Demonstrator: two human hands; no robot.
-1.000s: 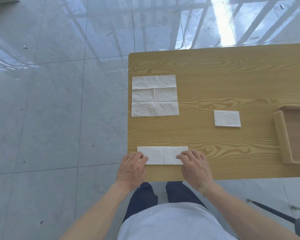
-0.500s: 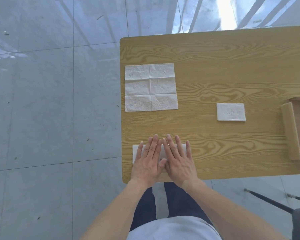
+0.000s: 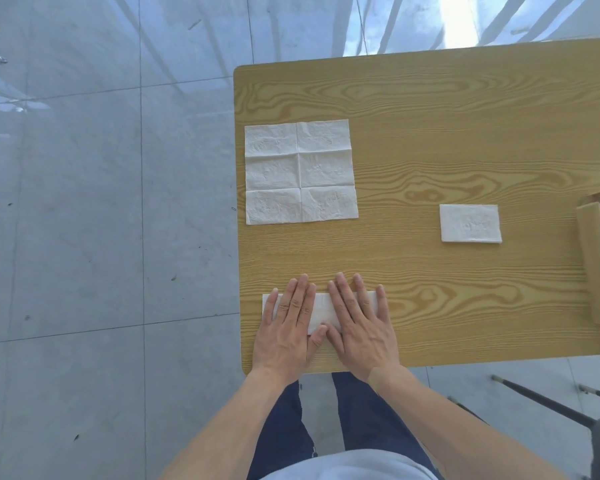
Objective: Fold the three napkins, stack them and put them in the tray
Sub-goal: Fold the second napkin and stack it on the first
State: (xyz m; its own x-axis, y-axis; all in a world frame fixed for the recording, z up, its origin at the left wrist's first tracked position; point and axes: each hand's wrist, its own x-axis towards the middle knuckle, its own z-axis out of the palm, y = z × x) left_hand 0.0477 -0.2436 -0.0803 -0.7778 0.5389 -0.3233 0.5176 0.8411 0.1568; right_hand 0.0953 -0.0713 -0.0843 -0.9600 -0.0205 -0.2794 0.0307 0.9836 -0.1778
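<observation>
White paper, the folded napkin strip (image 3: 321, 311) is lying lengthwise left-right under the flat, uncurled left hand (image 3: 288, 332) and right hand (image 3: 362, 329), on the wooden table (image 3: 465, 133) over grey floor tiles (image 3: 84, 202).

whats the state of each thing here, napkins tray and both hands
unfolded napkin: spread flat on the table, creases showing
strip napkin: folded into a long strip, pressed under both hands
small folded napkin: folded small, lying alone beside the tray
tray: at the table's right edge, only partly in view, no napkin in the visible part
left hand: flat, fingers straight, pressing the strip
right hand: flat, fingers straight, pressing the strip
</observation>
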